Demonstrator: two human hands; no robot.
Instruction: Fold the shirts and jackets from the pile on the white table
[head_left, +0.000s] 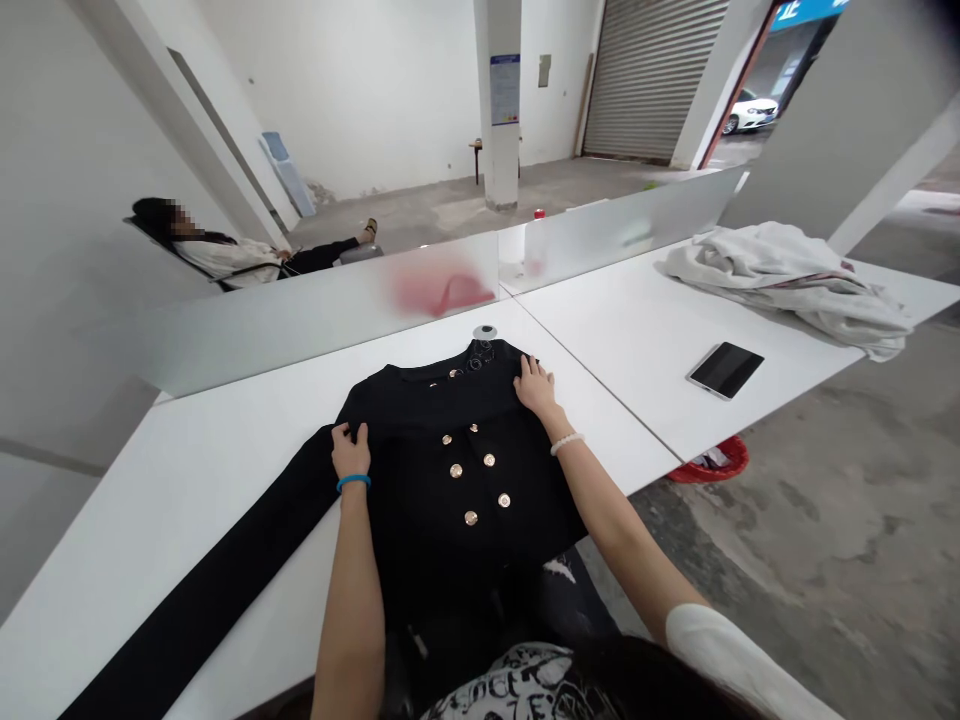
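Note:
A black long-sleeved jacket [420, 470] with two columns of gold buttons lies front up on the white table, its collar away from me and its hem at the near edge. My left hand [350, 455] is closed on cloth at the shoulder, where one sleeve [247, 545] stretches toward the lower left. On the opposite shoulder rests my right hand [535, 388], fingers spread over the fabric. The other sleeve is not visible. Black stringy trim [480, 354] sits at the collar, beside a round grommet [486, 331] in the tabletop.
A frosted divider [337, 318] runs along the table's far side, with a blurred red item [450, 292] behind it. To the right lie a tablet [726, 370] and crumpled pale cloth [795, 280]. A red basket [712, 462] stands below. Beyond the divider, a person [232, 258] reclines.

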